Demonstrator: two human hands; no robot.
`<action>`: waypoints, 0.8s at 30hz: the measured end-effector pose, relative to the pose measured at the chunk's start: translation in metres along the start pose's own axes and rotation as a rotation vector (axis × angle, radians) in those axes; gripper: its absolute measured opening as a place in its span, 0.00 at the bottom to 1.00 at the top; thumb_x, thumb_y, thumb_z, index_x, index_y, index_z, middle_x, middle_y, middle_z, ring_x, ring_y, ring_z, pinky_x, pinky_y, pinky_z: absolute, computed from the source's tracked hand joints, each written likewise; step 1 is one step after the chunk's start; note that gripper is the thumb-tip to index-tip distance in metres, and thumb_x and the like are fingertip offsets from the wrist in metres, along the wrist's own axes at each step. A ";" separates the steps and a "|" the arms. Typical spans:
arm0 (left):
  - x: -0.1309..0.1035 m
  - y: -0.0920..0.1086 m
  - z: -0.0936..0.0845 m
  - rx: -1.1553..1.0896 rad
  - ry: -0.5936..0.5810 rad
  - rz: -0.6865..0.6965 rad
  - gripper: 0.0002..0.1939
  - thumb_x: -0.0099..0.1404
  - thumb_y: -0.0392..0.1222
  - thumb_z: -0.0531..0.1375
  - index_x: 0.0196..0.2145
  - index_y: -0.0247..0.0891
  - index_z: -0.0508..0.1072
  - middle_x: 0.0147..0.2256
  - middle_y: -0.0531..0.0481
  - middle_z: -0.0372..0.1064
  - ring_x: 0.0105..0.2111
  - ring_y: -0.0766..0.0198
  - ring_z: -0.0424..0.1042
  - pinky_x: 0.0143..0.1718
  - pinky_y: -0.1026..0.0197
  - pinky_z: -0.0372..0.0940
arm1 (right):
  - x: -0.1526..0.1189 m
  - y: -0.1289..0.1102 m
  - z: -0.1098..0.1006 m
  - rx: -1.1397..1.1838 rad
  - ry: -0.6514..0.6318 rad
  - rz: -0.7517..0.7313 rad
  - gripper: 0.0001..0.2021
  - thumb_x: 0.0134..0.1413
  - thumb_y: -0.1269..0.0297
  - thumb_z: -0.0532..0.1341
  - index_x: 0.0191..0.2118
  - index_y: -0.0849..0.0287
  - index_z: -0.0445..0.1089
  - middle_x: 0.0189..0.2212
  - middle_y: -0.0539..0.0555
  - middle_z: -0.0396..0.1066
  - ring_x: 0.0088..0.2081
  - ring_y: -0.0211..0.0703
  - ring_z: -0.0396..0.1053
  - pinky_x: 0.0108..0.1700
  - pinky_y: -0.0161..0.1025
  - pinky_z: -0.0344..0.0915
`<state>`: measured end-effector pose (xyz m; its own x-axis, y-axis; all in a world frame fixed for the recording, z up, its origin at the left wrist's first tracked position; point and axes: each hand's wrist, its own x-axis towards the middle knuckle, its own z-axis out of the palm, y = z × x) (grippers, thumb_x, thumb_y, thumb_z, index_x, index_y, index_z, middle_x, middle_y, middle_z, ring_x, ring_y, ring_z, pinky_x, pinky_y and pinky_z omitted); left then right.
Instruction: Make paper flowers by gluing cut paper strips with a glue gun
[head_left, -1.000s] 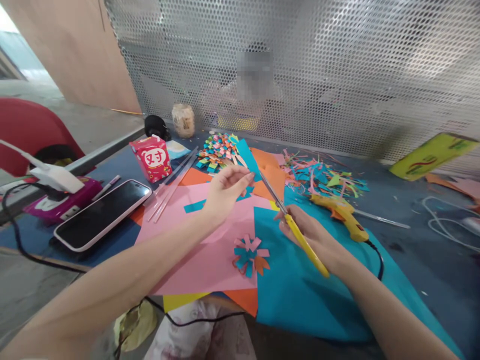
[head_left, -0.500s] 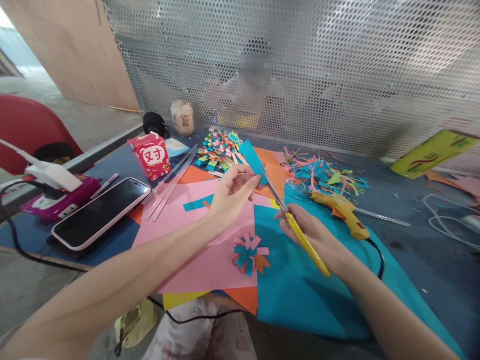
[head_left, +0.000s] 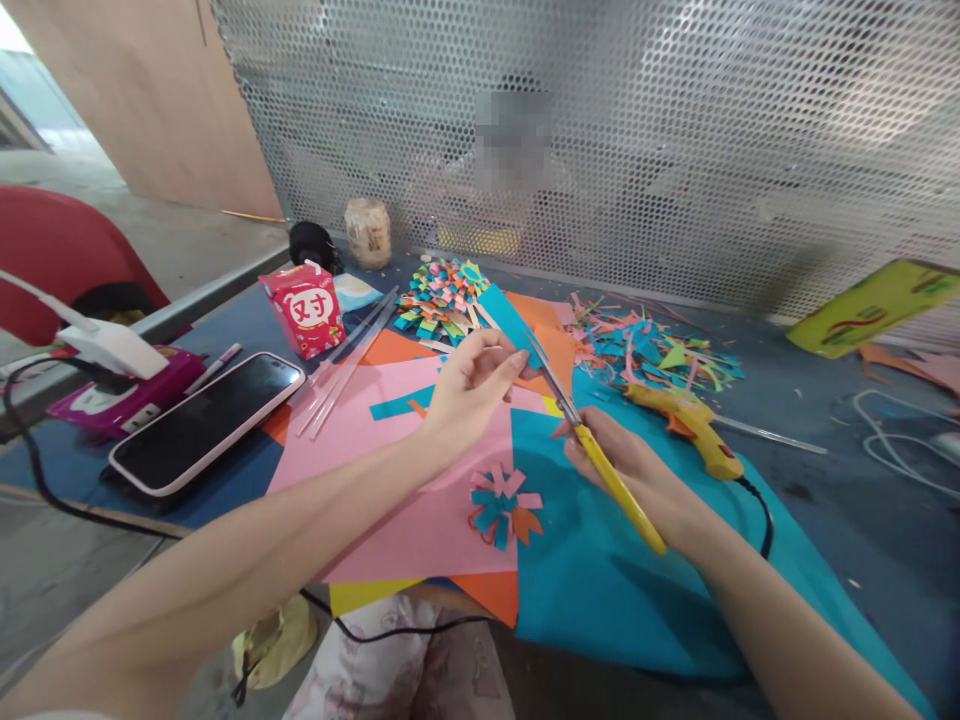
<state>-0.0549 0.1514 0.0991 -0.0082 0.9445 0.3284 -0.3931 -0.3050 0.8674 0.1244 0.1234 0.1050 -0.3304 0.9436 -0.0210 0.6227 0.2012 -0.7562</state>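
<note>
And here's the left hand (head_left: 478,388), thumb and fingers pinching a blue paper strip (head_left: 505,312) that juts out at one o'clock from the grip. Over at four o'clock, the right hand (head_left: 637,482) grips a pair of yellow-handled scissors (head_left: 616,484) — blades slanting up towards eleven, tips right at the strip's right edge; whether they bite in, I can't tell. Six o'clock from the left hand, it's a paper flower (head_left: 501,504) in pink, blue and orange, straddling the line where a pink sheet (head_left: 416,535) meets a blue sheet (head_left: 600,600). Round to three — a yellow hot-glue gun (head_left: 694,430), colourful paper trimmings (head_left: 641,345) just beyond it. At nine, a smartphone (head_left: 210,420); at ten, a red carton (head_left: 304,312); at eleven, piled fringed paper pieces (head_left: 442,293).
</note>
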 end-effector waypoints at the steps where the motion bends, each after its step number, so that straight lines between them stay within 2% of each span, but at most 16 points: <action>1: 0.000 0.000 0.000 0.003 0.000 0.001 0.09 0.58 0.39 0.62 0.28 0.39 0.64 0.22 0.57 0.68 0.22 0.72 0.67 0.22 0.69 0.60 | 0.000 0.001 0.000 0.001 0.000 -0.006 0.18 0.48 0.43 0.55 0.30 0.54 0.57 0.27 0.50 0.64 0.29 0.41 0.61 0.30 0.39 0.61; 14: 0.001 -0.002 -0.001 0.016 -0.004 0.019 0.10 0.57 0.42 0.64 0.28 0.39 0.64 0.23 0.57 0.70 0.20 0.73 0.64 0.22 0.68 0.62 | -0.001 -0.002 -0.001 -0.010 -0.023 0.019 0.19 0.47 0.42 0.53 0.30 0.54 0.56 0.29 0.51 0.64 0.30 0.43 0.62 0.31 0.42 0.63; 24: 0.000 -0.003 -0.002 0.026 -0.005 0.017 0.08 0.57 0.40 0.63 0.29 0.39 0.65 0.24 0.56 0.69 0.21 0.73 0.64 0.23 0.68 0.63 | -0.001 0.003 0.000 -0.096 -0.017 0.008 0.18 0.52 0.44 0.52 0.31 0.55 0.57 0.21 0.46 0.57 0.21 0.36 0.54 0.22 0.36 0.53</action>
<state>-0.0554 0.1520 0.0960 -0.0102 0.9384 0.3453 -0.3687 -0.3245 0.8711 0.1271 0.1228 0.1026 -0.3366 0.9409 -0.0383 0.6902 0.2189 -0.6897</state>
